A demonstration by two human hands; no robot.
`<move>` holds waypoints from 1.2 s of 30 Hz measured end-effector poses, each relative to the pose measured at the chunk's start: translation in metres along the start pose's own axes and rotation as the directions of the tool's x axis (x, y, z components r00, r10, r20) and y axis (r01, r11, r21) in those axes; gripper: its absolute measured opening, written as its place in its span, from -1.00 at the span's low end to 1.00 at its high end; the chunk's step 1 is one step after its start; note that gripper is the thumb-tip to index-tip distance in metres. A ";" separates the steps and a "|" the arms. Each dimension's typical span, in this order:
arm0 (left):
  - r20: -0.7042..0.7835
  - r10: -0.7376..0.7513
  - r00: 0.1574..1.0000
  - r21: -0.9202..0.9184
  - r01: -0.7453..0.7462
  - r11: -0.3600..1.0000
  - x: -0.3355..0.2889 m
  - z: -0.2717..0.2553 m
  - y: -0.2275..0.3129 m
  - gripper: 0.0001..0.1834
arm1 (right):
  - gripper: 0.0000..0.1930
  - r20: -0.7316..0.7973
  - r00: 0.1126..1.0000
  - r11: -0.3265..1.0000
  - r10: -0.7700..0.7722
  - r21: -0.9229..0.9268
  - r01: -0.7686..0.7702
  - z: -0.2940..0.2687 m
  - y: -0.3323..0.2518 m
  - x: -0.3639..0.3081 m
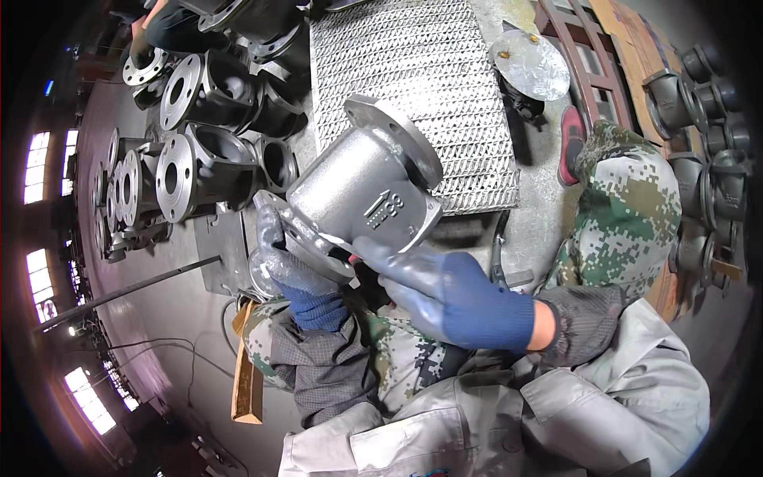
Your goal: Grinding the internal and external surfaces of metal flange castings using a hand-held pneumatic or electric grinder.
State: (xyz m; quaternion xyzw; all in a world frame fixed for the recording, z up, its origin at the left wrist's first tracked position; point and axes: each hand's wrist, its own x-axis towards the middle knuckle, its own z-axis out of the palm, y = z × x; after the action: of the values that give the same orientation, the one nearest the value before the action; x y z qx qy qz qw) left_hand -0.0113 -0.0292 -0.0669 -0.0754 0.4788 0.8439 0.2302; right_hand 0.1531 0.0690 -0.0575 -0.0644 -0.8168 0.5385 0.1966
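Note:
A grey cast-metal valve body [342, 179] with round bolt-hole flanges is tilted in front of me. Raised markings and an arrow show on its side. My left hand [290, 258], in a blue glove with a grey coated palm, grips the near flange [318, 248] from the left. At the valve body's near lower edge, my gloved right hand [441, 294] has its fingers drawn together. A small red bit shows by its fingertips, but I cannot make out what they hold. Beyond the valve body lies a ridged metal plate [413, 48].
Several flanged castings [199, 171] stand on the left, with more castings [671, 99] at the right edge. A round metal disc [530, 65] is at the upper right, beside a reddish-brown frame [580, 60]. A long rod [131, 292] extends to the left. Another person's arm [151, 24] shows at top left.

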 end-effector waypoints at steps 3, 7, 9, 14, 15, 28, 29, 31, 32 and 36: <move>0.059 -0.001 0.998 -0.076 0.005 0.997 -0.004 0.006 -0.002 -0.61 | -0.41 0.009 0.997 0.997 0.083 -0.006 -0.083 0.007 -0.008 0.006; -0.006 0.068 0.998 0.021 -0.068 0.997 -0.005 0.004 -0.005 -0.42 | -0.41 0.029 0.988 0.985 0.152 -0.088 -0.149 0.020 -0.014 0.015; 0.017 -0.009 1.000 0.024 0.009 1.000 -0.006 -0.001 -0.002 -0.34 | -0.41 0.021 0.988 0.984 0.151 -0.099 -0.148 0.030 -0.011 0.018; 0.040 0.400 0.916 0.257 -0.396 0.882 -0.006 -0.017 -0.033 -0.35 | -0.37 -0.019 0.993 0.983 0.117 -0.142 -0.118 0.043 -0.010 0.021; 0.025 0.365 0.931 0.259 -0.359 0.897 -0.008 -0.018 -0.032 -0.35 | -0.37 -0.017 0.993 0.983 0.117 -0.142 -0.119 0.045 -0.010 0.022; 0.000 0.187 0.982 0.186 -0.183 0.965 -0.007 -0.016 -0.024 -0.37 | -0.49 0.096 0.950 0.887 0.299 -0.394 -0.239 0.049 -0.031 0.030; 0.001 0.176 0.984 0.181 -0.174 0.968 -0.008 -0.016 -0.023 -0.37 | -0.55 0.115 0.944 0.880 0.308 -0.411 -0.237 0.049 -0.030 0.030; 0.003 0.159 0.987 0.172 -0.157 0.973 -0.008 -0.017 -0.022 -0.37 | -0.70 0.165 0.925 0.869 0.342 -0.431 -0.245 0.047 -0.032 0.036; 0.004 0.146 0.989 0.167 -0.145 0.975 -0.008 -0.017 -0.021 -0.37 | -0.70 0.162 0.925 0.868 0.344 -0.432 -0.247 0.045 -0.033 0.040; 0.007 0.100 0.995 0.140 -0.100 0.985 -0.006 -0.019 -0.021 -0.37 | -0.73 0.261 0.886 0.873 0.382 -0.418 -0.252 0.041 -0.034 0.044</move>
State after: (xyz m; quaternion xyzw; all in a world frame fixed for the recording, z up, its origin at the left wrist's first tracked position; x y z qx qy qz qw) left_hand 0.0018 -0.0384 -0.0910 -0.0349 0.5401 0.8186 0.1921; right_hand 0.1003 0.0344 -0.0295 -0.1429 -0.9030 0.4016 -0.0538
